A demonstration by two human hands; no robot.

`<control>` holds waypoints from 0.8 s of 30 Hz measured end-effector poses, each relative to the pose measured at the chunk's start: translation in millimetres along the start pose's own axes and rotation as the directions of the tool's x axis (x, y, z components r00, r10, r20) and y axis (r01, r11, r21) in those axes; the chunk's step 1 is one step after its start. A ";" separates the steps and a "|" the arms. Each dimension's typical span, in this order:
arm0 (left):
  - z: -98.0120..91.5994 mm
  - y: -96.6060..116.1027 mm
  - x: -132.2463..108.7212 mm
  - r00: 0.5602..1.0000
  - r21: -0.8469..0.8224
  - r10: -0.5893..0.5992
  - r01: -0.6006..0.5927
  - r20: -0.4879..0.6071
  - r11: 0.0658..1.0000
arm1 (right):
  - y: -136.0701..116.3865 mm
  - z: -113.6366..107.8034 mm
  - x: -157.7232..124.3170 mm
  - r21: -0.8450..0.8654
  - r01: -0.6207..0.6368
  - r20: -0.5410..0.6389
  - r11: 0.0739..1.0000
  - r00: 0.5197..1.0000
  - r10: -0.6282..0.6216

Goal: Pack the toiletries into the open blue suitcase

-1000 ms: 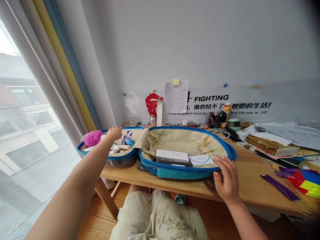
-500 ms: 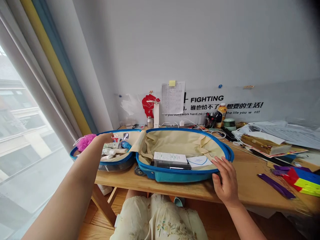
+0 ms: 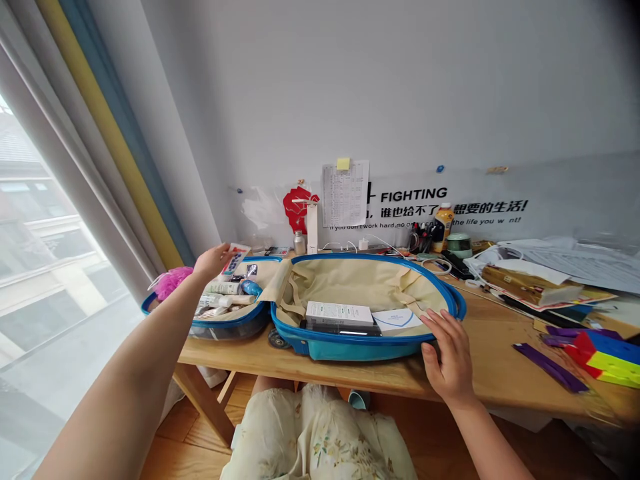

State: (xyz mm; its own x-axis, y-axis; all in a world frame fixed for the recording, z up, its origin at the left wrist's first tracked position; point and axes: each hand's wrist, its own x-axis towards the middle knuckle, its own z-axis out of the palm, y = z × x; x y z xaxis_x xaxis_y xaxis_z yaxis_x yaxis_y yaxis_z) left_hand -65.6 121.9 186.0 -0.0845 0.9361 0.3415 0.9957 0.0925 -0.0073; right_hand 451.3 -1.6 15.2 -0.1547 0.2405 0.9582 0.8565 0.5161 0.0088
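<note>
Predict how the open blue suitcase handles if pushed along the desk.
The blue hard-shell suitcase looks stiff, not floppy. Its wheel may let it roll easily. The toiletry-filled half joins at a soft-looking hinge, so it might lag behind.

Wall decal (image 3: 414, 195): I read "FIGHTING" in black capitals, the Chinese "谁也给不了" and "想要的生活!", and small English "if you don't work hard, no o…", then "the life you w nt!", partly hidden. Printed sheet (image 3: 345, 195) on the wall: columns too small for me to read. Carton (image 3: 235, 259): red and blue lettering, illegible
</note>
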 end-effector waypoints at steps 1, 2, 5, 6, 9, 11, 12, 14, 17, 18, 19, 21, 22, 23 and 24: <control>-6.2 13.4 3.5 0.999 -0.024 0.013 -0.014 -0.044 1.000 | 0.1 -0.1 -0.1 -0.002 -0.002 0.004 1.000 1.000 0.002; -12.2 29.3 7.5 0.996 -0.050 0.040 -0.044 -0.082 0.998 | 0.3 -0.2 -0.3 -0.004 -0.005 0.008 1.000 1.000 0.005; -25.7 89.5 17.7 0.968 -0.116 0.196 -0.216 -0.159 0.970 | 0.4 -0.2 -0.9 0.001 -0.011 0.009 1.000 1.000 0.011; -28.1 112.5 19.3 0.950 -0.133 0.266 -0.289 -0.165 0.948 | 0.3 -0.2 -0.9 0.005 -0.009 0.005 1.000 1.000 0.009; -27.8 183.8 16.4 0.864 -0.173 0.486 -0.503 -0.136 0.847 | -0.7 -0.2 -0.4 0.013 -0.015 -0.001 1.000 1.000 0.015; -21.0 228.7 9.8 0.761 -0.196 0.642 -0.646 -0.091 0.738 | -1.4 -0.4 -0.1 0.015 -0.026 0.001 1.000 1.000 0.026; -15.9 249.1 6.0 0.704 -0.209 0.707 -0.702 -0.060 0.681 | -1.6 -0.6 0.0 0.017 -0.029 0.003 0.999 1.000 0.029; -3.4 284.5 -1.4 0.624 -0.231 0.781 -0.761 -0.004 0.607 | -2.1 -1.2 0.1 0.025 -0.026 0.011 0.999 1.000 0.026; 16.9 321.7 -9.6 0.549 -0.255 0.831 -0.793 0.095 0.553 | -2.8 -2.2 -0.2 0.034 -0.026 0.021 0.999 0.999 0.025; 23.0 330.0 -11.4 0.531 -0.261 0.838 -0.797 0.130 0.545 | -3.0 -2.5 -0.4 0.034 -0.031 0.024 0.999 0.999 0.030; 28.4 336.6 -12.9 0.517 -0.268 0.841 -0.797 0.162 0.542 | -3.1 -2.6 -0.6 0.032 -0.036 0.026 0.999 0.999 0.035; 37.4 345.4 -15.1 0.502 -0.284 0.837 -0.788 0.219 0.546 | -3.1 -2.6 -1.0 0.029 -0.039 0.032 0.999 0.999 0.038; 41.1 348.1 -15.9 0.501 -0.293 0.831 -0.779 0.243 0.555 | -2.9 -2.5 -1.2 0.028 -0.036 0.031 0.999 0.999 0.035; 44.7 349.7 -16.6 0.504 -0.304 0.822 -0.765 0.265 0.567 | -2.6 -2.4 -1.5 0.025 -0.031 0.028 0.999 0.999 0.030; 48.3 350.5 -17.2 0.511 -0.314 0.810 -0.749 0.286 0.584 | -2.2 -2.2 -1.8 0.023 -0.027 0.026 0.999 0.999 0.026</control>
State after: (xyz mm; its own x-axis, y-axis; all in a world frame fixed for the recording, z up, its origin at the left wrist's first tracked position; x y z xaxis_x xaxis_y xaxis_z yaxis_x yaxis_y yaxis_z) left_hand 282.9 154.7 132.2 0.7524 0.6509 -0.1005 0.6565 -0.7535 0.0350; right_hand 450.7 -4.9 14.1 -0.1446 0.2752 0.9504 0.8487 0.5284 -0.0238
